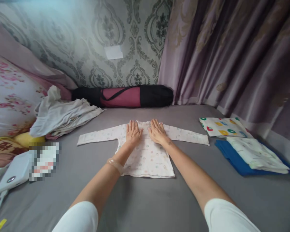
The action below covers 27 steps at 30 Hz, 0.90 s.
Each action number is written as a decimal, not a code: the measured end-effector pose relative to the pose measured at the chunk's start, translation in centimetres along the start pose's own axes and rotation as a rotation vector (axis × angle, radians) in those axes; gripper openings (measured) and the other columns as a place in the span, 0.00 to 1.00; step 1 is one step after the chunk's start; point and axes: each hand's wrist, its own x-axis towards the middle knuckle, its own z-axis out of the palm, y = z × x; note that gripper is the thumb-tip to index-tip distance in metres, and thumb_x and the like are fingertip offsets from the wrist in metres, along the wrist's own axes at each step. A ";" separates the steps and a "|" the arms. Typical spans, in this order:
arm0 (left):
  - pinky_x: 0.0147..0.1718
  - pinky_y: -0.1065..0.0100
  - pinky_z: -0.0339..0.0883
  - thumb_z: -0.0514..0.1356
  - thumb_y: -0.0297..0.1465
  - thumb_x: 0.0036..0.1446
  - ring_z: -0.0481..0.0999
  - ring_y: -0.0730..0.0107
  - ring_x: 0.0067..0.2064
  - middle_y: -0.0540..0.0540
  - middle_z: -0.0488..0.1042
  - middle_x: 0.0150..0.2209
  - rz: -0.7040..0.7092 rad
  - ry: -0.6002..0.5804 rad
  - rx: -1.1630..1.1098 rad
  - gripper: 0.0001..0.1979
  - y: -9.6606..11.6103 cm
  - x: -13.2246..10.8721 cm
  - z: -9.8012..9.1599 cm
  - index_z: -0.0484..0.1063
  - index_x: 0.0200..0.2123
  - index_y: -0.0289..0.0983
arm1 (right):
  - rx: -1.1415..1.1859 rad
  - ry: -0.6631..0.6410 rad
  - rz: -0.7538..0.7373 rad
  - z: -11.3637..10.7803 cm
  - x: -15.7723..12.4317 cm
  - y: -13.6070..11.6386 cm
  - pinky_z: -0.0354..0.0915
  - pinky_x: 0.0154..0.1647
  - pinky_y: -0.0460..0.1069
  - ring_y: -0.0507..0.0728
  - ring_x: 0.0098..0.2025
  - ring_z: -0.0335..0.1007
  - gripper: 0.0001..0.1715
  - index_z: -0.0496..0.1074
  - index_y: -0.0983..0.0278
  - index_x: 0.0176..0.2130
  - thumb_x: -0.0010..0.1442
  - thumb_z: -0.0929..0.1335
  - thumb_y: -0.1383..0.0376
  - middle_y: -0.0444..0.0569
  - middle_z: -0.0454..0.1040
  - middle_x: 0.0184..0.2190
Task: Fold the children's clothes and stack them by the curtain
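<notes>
A small white long-sleeved shirt with a faint pastel print lies spread flat, its sleeves stretched out to both sides and its hem toward me. My left hand rests palm down on the upper left of the shirt, fingers extended. On the upper right, my right hand presses flat in the same way, with its fingers pointing away from me. Neither hand grips the cloth. The parts of the shirt under my palms and left forearm are hidden.
The shirt lies on a grey sheet. Folded cloths are stacked at the right, beside a curtain. At the left are a heap of pale clothes and a white power bank. A black-and-maroon bag lies along the wall.
</notes>
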 end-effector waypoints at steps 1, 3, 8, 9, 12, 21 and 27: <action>0.65 0.45 0.38 0.38 0.43 0.66 0.42 0.45 0.70 0.26 0.48 0.68 -0.024 -0.020 -0.006 0.35 -0.7 0.1 0.4 0.49 0.66 0.22 | -0.010 -0.010 0.017 0.7 0.2 -0.2 0.35 0.69 0.59 0.63 0.71 0.35 0.37 0.49 0.77 0.67 0.68 0.51 0.57 0.61 0.44 0.70; 0.64 0.43 0.41 0.38 0.44 0.66 0.45 0.44 0.69 0.26 0.51 0.67 -0.044 -0.074 -0.036 0.35 -2.0 0.3 1.0 0.50 0.66 0.24 | -0.027 -0.035 0.045 1.7 0.4 -0.1 0.36 0.69 0.59 0.63 0.71 0.36 0.37 0.48 0.76 0.68 0.68 0.51 0.57 0.61 0.44 0.70; 0.65 0.45 0.42 0.38 0.45 0.66 0.45 0.45 0.69 0.27 0.49 0.68 -0.081 -0.163 -0.048 0.36 -2.7 0.6 1.1 0.51 0.66 0.24 | -0.028 -0.083 0.068 2.0 0.1 0.4 0.37 0.69 0.60 0.63 0.71 0.36 0.37 0.46 0.76 0.68 0.68 0.51 0.57 0.60 0.42 0.70; 0.65 0.45 0.41 0.38 0.45 0.66 0.44 0.45 0.70 0.26 0.48 0.68 -0.075 -0.184 -0.044 0.36 -2.6 0.4 0.7 0.51 0.66 0.23 | -0.022 -0.083 0.068 1.8 0.0 0.3 0.37 0.69 0.60 0.63 0.71 0.36 0.37 0.46 0.76 0.68 0.68 0.50 0.57 0.60 0.42 0.70; 0.66 0.46 0.39 0.37 0.46 0.67 0.41 0.49 0.70 0.31 0.45 0.69 0.076 -0.173 -0.022 0.36 -2.2 -0.8 -0.5 0.48 0.68 0.26 | -0.006 -0.057 -0.067 0.9 -1.0 -0.2 0.33 0.69 0.61 0.62 0.72 0.33 0.36 0.46 0.72 0.69 0.68 0.50 0.58 0.57 0.40 0.71; 0.67 0.53 0.39 0.33 0.45 0.68 0.42 0.58 0.71 0.38 0.44 0.70 0.363 -0.309 0.037 0.34 -3.8 -3.4 -1.5 0.45 0.69 0.29 | 0.009 -0.244 -0.283 0.6 -3.2 -0.1 0.33 0.70 0.61 0.58 0.72 0.34 0.34 0.48 0.67 0.69 0.68 0.50 0.59 0.50 0.42 0.71; 0.67 0.55 0.32 0.34 0.49 0.67 0.39 0.58 0.71 0.38 0.44 0.70 0.499 -0.212 0.076 0.36 -4.4 -6.8 -3.8 0.44 0.69 0.31 | 0.016 -0.212 -0.385 -1.1 -6.6 -0.2 0.31 0.70 0.60 0.56 0.72 0.30 0.34 0.46 0.64 0.70 0.69 0.50 0.58 0.48 0.39 0.71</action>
